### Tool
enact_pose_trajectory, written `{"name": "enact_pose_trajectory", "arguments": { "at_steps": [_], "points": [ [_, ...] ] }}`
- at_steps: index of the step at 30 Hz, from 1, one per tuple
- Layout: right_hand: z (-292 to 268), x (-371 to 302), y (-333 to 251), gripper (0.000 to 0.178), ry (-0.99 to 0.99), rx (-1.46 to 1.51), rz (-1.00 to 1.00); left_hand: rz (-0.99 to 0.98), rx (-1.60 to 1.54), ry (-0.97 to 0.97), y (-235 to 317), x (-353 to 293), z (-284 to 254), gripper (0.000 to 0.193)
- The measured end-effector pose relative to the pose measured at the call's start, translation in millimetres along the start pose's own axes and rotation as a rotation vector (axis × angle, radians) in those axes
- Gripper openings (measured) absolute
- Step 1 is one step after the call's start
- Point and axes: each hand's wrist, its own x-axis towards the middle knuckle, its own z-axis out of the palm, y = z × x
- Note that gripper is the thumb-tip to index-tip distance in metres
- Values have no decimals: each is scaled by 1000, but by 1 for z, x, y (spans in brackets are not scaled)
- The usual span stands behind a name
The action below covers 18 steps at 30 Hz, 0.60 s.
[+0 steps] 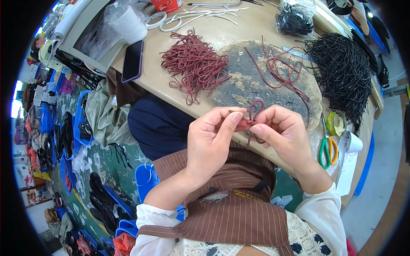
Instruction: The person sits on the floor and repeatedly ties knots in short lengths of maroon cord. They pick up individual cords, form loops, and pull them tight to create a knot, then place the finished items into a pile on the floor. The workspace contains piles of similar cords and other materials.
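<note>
Near the table's front edge, both my hands are closed on a dark red cord (256, 106) that is looped into a small bow. My left hand (211, 138) pinches one part of it between thumb and forefinger. My right hand (284, 134) grips the cord beside the knot, thumb against the fingers. One loop stands up between the hands, and an end hangs below them; the fingers partly hide the knot. Beyond my hands, several loose dark red cords (279, 79) lie on a worn, dark round slab (239, 77). A heap of looped dark red cords (192, 64) sits left of it.
To the right are a heap of black cords (341, 77), a green tape roll (336, 123) and scissors (324, 152) with green and orange handles. A phone (133, 62) lies at the left table edge. White cords (200, 18) and a bag of black cords (294, 20) lie farther back.
</note>
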Motion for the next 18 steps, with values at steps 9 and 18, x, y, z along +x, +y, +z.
{"name": "enact_pose_trajectory", "arguments": {
  "at_steps": [9, 18],
  "points": [
    [3, -3, 8, 9, -78, 100, 17, 11, -44, 52, -5, 2, -2, 15],
    [-11, 0, -9, 8, -55, -66, 65, 215, 114, -112, -17, 1, -21, 23]
  ]
}}
